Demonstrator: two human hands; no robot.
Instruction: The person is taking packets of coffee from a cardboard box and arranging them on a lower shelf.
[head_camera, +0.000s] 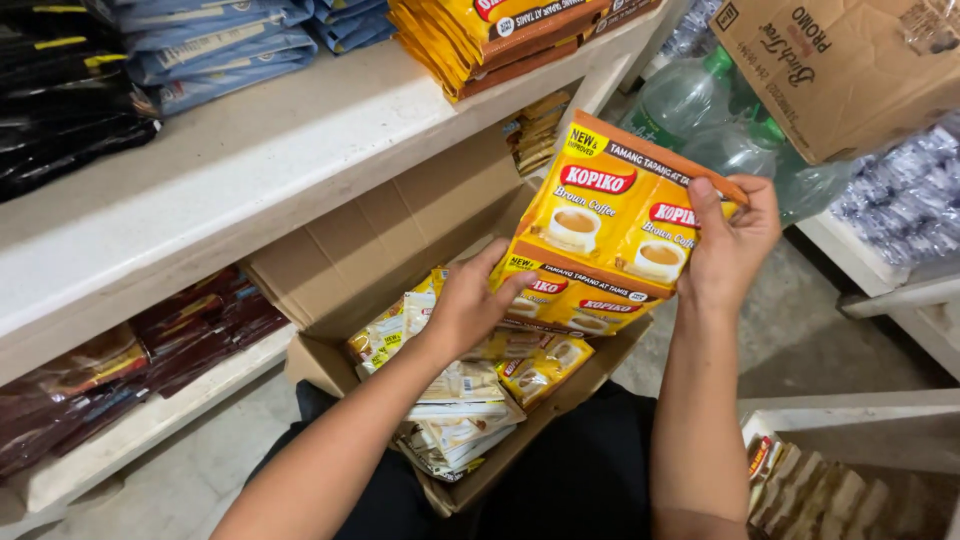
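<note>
Hands (600, 270) lift coffee sachets (610, 240) above sachet-filled cardboard box (330, 260).

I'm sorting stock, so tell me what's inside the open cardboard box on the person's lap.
The cardboard box holds loose coffee sachet packs, yellow ones and paler ones, piled unevenly. The left hand and the yellow sachet strip held above cover part of the pile; the box bottom is hidden.

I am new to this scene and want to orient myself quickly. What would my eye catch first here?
First, the stack of bright yellow-orange coffee sachet strips, held up at the centre by the left hand and the right hand. Below them, on the person's lap, the open brown cardboard box holds more sachets. Left of it stands a white shelf with blue and black packets on top.
</note>
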